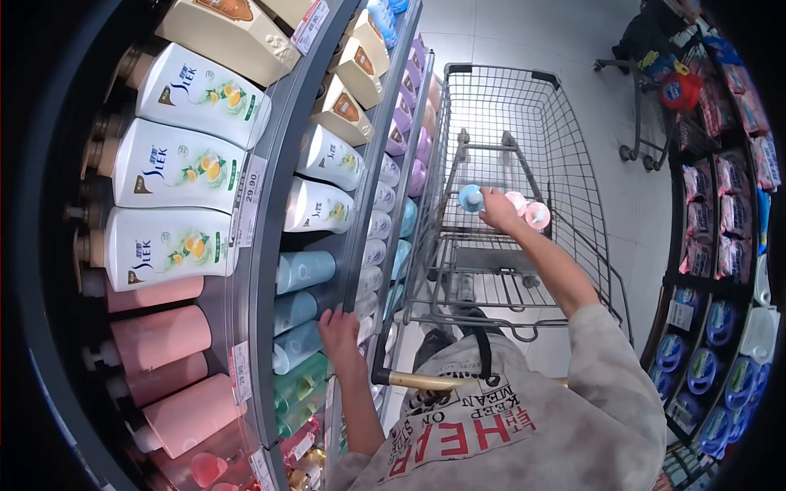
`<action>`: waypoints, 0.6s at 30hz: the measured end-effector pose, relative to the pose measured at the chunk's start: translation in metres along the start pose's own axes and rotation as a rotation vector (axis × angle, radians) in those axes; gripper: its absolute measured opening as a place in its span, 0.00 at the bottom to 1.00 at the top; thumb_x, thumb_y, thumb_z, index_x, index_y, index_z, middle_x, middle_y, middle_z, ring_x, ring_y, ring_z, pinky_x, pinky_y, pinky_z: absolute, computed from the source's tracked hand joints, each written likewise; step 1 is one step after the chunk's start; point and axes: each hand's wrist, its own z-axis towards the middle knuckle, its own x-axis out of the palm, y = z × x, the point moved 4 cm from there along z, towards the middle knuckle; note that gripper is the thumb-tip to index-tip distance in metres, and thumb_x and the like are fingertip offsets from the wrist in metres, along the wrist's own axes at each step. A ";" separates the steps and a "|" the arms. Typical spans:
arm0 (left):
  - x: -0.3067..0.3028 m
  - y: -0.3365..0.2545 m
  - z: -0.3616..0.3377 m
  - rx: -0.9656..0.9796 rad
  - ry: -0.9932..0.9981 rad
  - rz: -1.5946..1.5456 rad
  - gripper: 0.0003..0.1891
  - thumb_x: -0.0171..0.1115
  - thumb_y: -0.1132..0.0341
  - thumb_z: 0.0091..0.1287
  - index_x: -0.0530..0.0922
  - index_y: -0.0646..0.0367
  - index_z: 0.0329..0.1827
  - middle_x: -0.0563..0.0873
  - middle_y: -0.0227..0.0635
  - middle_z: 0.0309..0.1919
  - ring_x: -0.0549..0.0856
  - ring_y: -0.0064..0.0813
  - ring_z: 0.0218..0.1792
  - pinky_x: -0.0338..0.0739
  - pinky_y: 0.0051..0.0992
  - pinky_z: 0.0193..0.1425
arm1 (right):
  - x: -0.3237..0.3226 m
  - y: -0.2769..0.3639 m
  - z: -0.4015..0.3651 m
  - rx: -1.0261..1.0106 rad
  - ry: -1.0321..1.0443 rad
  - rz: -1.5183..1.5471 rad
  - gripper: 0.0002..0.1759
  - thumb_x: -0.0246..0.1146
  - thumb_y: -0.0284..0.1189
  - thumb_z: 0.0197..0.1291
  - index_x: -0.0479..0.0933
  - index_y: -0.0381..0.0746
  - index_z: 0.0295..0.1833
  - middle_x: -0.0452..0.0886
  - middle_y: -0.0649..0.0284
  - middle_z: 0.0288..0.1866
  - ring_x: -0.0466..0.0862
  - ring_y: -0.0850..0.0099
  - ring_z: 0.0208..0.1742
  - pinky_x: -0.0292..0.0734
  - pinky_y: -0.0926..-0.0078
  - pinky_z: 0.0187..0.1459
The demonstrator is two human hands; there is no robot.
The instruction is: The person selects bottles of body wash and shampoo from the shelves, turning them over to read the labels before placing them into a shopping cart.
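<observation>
My right hand (499, 211) reaches into the metal shopping cart (565, 139), its fingers closed at the top of a blue pump bottle (469, 198). Beside that hand stand two pink-topped bottles (537, 215), one partly covered by the fingers. My left hand (341, 335) hovers by the lower shelf on the left, fingers loosely apart and holding nothing. Blue bottles (295, 313) lie in view right next to it, with green bottles (299, 393) below them.
Shelves of white SLEK bottles (176, 172) and pink pump bottles (164, 340) line my left. The cart's handle (426, 380) is against my body. Across the aisle, a rack holds purple-blue packs (702, 370). Another cart (643, 123) stands at the upper right.
</observation>
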 end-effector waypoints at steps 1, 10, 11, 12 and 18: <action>-0.005 0.003 -0.005 0.004 -0.019 0.005 0.35 0.68 0.73 0.63 0.60 0.59 0.72 0.72 0.43 0.63 0.76 0.33 0.61 0.72 0.30 0.63 | 0.007 -0.002 0.013 0.035 -0.001 -0.043 0.31 0.70 0.32 0.55 0.68 0.38 0.64 0.78 0.42 0.52 0.84 0.45 0.48 0.81 0.50 0.50; -0.036 0.016 -0.029 -0.036 -0.032 0.029 0.15 0.63 0.76 0.68 0.75 0.61 0.57 0.83 0.37 0.52 0.82 0.26 0.54 0.78 0.26 0.59 | 0.047 -0.013 0.048 0.061 -0.015 -0.076 0.27 0.69 0.28 0.56 0.69 0.39 0.60 0.78 0.43 0.51 0.83 0.42 0.49 0.81 0.48 0.48; -0.036 0.017 -0.026 -0.045 -0.056 0.050 0.14 0.62 0.77 0.68 0.76 0.61 0.56 0.84 0.35 0.50 0.82 0.25 0.54 0.78 0.26 0.59 | 0.038 -0.016 0.045 0.054 -0.025 -0.005 0.26 0.70 0.29 0.56 0.70 0.38 0.58 0.79 0.42 0.50 0.83 0.42 0.49 0.80 0.49 0.48; -0.033 0.014 -0.021 -0.045 -0.057 0.030 0.14 0.62 0.77 0.68 0.76 0.61 0.56 0.84 0.35 0.50 0.82 0.25 0.54 0.78 0.26 0.59 | 0.028 -0.019 0.043 0.046 -0.037 0.063 0.25 0.71 0.29 0.55 0.71 0.37 0.57 0.80 0.42 0.49 0.83 0.42 0.49 0.79 0.50 0.49; 0.004 0.008 -0.003 0.086 0.124 0.079 0.13 0.63 0.77 0.67 0.77 0.61 0.54 0.85 0.35 0.48 0.83 0.24 0.53 0.75 0.23 0.60 | -0.067 -0.002 -0.018 -0.098 -0.035 0.210 0.23 0.73 0.34 0.51 0.76 0.36 0.50 0.83 0.46 0.44 0.83 0.50 0.45 0.78 0.57 0.47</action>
